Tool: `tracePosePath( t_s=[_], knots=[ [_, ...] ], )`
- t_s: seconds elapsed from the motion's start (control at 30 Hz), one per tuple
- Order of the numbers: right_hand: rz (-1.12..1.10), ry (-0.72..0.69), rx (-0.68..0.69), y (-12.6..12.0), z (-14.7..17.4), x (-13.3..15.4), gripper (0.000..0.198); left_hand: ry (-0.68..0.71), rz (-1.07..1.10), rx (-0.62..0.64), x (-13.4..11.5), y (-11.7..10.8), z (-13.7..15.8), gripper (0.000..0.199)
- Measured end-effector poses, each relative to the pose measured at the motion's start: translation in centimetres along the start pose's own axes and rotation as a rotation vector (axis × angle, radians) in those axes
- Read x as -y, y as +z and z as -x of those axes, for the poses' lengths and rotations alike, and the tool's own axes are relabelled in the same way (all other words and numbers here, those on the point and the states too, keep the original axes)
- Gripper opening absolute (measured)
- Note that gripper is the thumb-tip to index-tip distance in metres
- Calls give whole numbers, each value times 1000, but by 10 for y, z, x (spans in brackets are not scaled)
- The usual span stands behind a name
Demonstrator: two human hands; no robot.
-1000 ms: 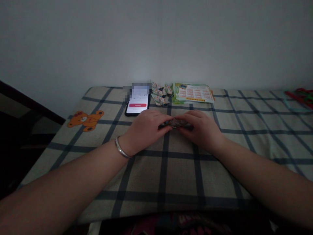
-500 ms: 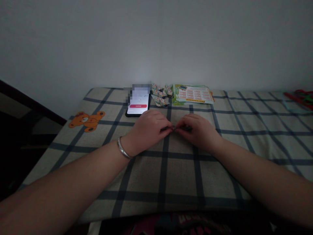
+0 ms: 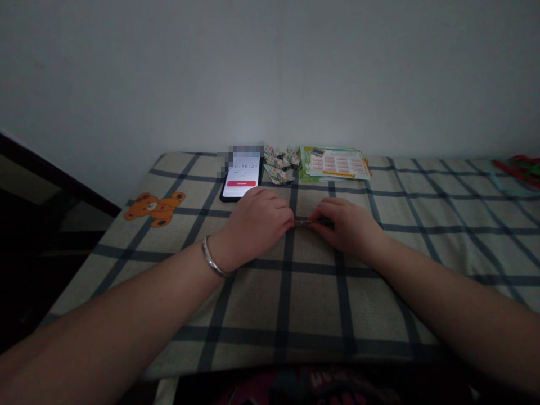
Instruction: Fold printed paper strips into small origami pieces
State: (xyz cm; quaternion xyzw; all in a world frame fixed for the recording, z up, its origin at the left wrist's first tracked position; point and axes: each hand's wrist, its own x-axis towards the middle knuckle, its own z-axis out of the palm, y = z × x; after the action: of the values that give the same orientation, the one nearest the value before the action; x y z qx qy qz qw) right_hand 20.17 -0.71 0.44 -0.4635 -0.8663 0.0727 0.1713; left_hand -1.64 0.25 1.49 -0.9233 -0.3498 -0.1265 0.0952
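Between the fingertips of both hands runs a thin, narrow strip of folded paper (image 3: pixel 301 223), seen nearly edge-on just above the tablecloth. My left hand (image 3: pixel 262 222), with a silver bangle at the wrist, pinches its left end. The other end is pinched between the thumb and fingers of my right hand (image 3: pixel 348 228). Most of the strip is hidden by the fingers. Beyond the hands, several small folded paper pieces (image 3: pixel 279 174) with printed patterns lie in a cluster. Beside them, to the right, is a stack of printed paper sheets (image 3: pixel 335 163).
A lit phone (image 3: pixel 240 183) with a red button on its screen lies behind my left hand. The checked tablecloth (image 3: pixel 312 304) carries an orange bear picture (image 3: pixel 156 208) at left. A red and green item (image 3: pixel 521 169) lies at the far right. A pale wall (image 3: pixel 270 73) stands behind the table.
My hands have drawn slightly apart, and more of the paper strip shows between their fingertips. The view has shifted a little. The other things lie where they were.
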Motion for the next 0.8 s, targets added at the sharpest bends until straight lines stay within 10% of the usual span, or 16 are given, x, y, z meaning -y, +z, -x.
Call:
tracePosePath(
  t_s=[0.8],
  knots=[
    [-15,51,-66,-19,6,-18,7,-268,-8,24,4,0,2,14]
  ],
)
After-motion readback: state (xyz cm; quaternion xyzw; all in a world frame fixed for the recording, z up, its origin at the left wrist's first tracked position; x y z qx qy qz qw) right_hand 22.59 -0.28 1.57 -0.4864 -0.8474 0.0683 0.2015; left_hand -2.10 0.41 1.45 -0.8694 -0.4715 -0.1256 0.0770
